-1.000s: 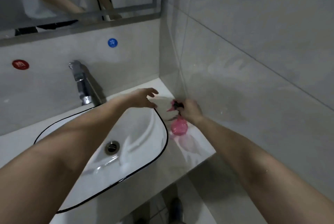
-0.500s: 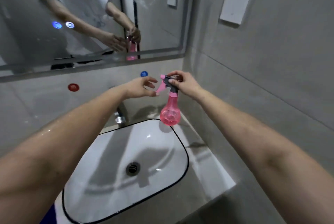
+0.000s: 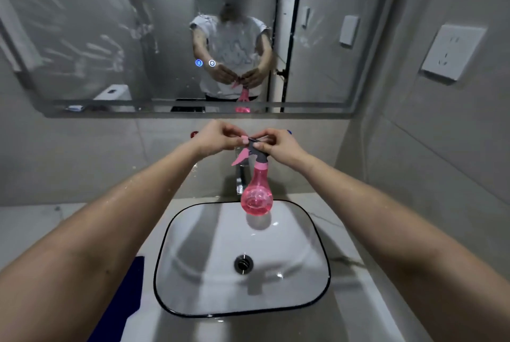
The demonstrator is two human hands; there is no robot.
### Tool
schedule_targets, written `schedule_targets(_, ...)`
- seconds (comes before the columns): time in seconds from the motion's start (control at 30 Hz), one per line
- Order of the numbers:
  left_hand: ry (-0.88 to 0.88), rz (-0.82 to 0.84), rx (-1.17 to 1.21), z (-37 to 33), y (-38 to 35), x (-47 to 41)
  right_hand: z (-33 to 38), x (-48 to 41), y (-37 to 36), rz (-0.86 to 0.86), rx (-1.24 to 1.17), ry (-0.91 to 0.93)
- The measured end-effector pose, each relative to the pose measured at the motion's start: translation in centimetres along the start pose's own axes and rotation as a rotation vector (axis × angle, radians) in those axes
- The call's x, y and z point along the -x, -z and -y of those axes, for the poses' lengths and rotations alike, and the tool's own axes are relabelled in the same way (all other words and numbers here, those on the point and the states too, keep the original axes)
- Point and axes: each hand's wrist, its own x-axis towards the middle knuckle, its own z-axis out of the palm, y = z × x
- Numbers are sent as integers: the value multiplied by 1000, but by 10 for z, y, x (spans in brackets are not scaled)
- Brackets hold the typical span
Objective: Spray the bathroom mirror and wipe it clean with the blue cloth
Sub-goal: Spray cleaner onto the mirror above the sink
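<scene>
A pink spray bottle (image 3: 257,195) with a grey head hangs in the air over the back of the sink. My right hand (image 3: 278,145) grips the bottle's grey head from the right. My left hand (image 3: 218,138) pinches the pink nozzle tip at the front of that head. The wide mirror (image 3: 110,38) fills the wall above, smeared with handprints and streaks. The blue cloth (image 3: 129,294) lies on the counter left of the sink, mostly hidden under my left forearm.
A white basin (image 3: 193,253) with a black rim and a drain is set into the pale counter. A chrome tap (image 3: 240,181) stands behind the bottle. A wall socket (image 3: 452,51) sits on the right tiled wall, which closes in the counter.
The bottle has been lifted from the counter's right back corner to the middle above the sink. My left hand closed onto the nozzle. The view rose toward the mirror.
</scene>
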Motion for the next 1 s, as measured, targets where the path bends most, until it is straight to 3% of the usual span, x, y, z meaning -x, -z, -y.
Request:
schedule_targets(0.37,66,-118,34,2,-5,32,10,9,-14,116,-9,-1)
schedule_targets(1.0,154,-215,-8,-12,-19,47,14,18,-10,102,-17,5)
